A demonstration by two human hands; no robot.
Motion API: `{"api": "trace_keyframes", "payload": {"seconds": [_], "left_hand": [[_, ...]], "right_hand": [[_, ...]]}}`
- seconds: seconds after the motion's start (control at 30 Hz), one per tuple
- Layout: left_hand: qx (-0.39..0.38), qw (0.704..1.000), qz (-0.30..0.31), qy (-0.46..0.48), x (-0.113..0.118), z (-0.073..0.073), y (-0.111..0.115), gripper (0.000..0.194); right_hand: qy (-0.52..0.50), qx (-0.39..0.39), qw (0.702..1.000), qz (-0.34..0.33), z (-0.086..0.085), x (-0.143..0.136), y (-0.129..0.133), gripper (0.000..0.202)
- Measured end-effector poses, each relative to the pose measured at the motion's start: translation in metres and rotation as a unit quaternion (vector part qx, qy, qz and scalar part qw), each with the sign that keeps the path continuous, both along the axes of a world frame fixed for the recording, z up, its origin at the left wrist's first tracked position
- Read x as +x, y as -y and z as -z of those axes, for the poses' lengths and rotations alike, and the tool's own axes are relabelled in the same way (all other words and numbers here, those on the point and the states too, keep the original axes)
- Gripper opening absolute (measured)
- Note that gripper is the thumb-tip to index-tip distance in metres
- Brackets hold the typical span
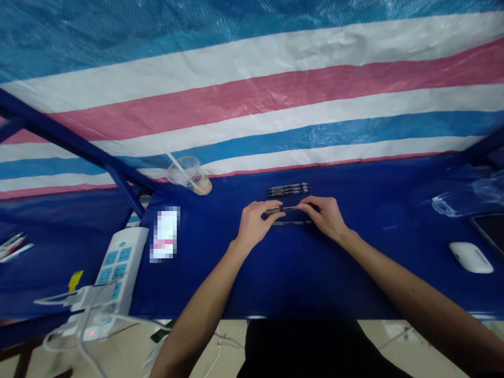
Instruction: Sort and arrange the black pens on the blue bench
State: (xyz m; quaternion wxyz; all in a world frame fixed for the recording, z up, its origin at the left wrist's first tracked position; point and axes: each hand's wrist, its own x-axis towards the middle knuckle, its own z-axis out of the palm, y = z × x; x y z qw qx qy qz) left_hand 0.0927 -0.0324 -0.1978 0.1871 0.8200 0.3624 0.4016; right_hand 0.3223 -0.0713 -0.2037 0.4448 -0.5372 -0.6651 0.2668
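Between my two hands, level above the blue table, is a dark pen [289, 208]. My left hand [255, 223] pinches its left end between thumb and fingers. The thumb and fingertips of my right hand [326, 216] close on its right end. Just below it on the table, towards me, lies another dark pen [293, 223], parallel to the held one. Beyond my hands, several similar dark pens [289, 189] lie side by side in a small stack.
To the left are a plastic cup [189, 173] with a straw, a lit phone [164, 233] and a white power strip [118, 270] with cables. A white earbud case [470, 257], a dark phone [490, 228] and a clear bottle [460, 202] lie right. Striped sheeting [255, 100] hangs behind.
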Motion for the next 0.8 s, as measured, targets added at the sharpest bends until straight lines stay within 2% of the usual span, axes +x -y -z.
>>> {"api": "trace_keyframes", "payload": {"seconds": [0.17,0.37,0.8], "left_hand": [[-0.019,1.000,-0.014,-0.015,-0.0001,-0.0009,0.0003,0.027],[-0.035,0.999,-0.008,-0.002,-0.0015,-0.0007,-0.0009,0.029],[-0.050,0.998,0.011,-0.022,-0.0027,0.0000,0.0012,0.029]], "right_hand": [[0.002,0.000,0.999,-0.035,-0.0029,-0.0032,0.0036,0.030],[0.013,0.008,0.998,-0.063,0.0044,-0.0032,0.0038,0.019],[0.016,-0.003,0.998,-0.058,0.0031,-0.0020,0.0027,0.026]]}}
